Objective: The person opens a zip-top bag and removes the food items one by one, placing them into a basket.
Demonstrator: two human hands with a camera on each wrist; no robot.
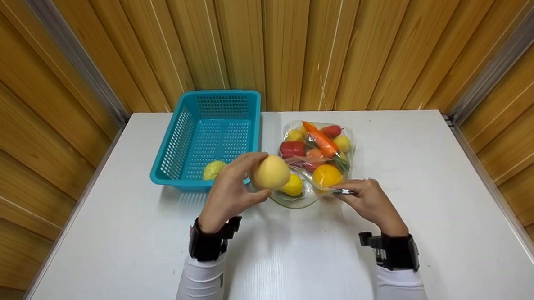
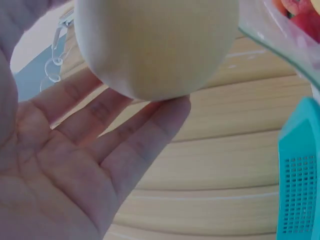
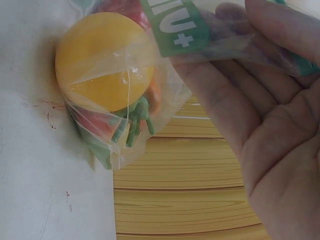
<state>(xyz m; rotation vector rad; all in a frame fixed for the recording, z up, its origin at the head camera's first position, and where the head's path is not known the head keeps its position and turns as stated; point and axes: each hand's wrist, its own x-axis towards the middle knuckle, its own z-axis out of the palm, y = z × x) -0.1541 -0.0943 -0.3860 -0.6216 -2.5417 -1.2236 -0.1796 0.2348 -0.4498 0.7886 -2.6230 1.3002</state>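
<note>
My left hand (image 1: 233,189) grips a pale yellow round fruit (image 1: 271,172) between thumb and fingers, held up in front of the bag's mouth. In the left wrist view the smooth fruit (image 2: 157,47) rests against the fingertips. With thumb and fingers, my right hand (image 1: 367,200) pinches the edge of a clear plastic bag (image 1: 307,198), where a green printed patch (image 3: 182,27) shows in the right wrist view. Inside the bag lie a carrot (image 1: 321,141), a red pepper (image 1: 292,149), an orange (image 1: 327,175), a lemon-yellow fruit (image 1: 293,185) and several other pieces.
To the left of the bag stands a turquoise perforated basket (image 1: 160,163), with a yellow-green piece of produce (image 1: 214,170) in its near end. Both are on a white table (image 1: 123,234). Wood-patterned panels (image 1: 285,47) rise behind the table and along its sides.
</note>
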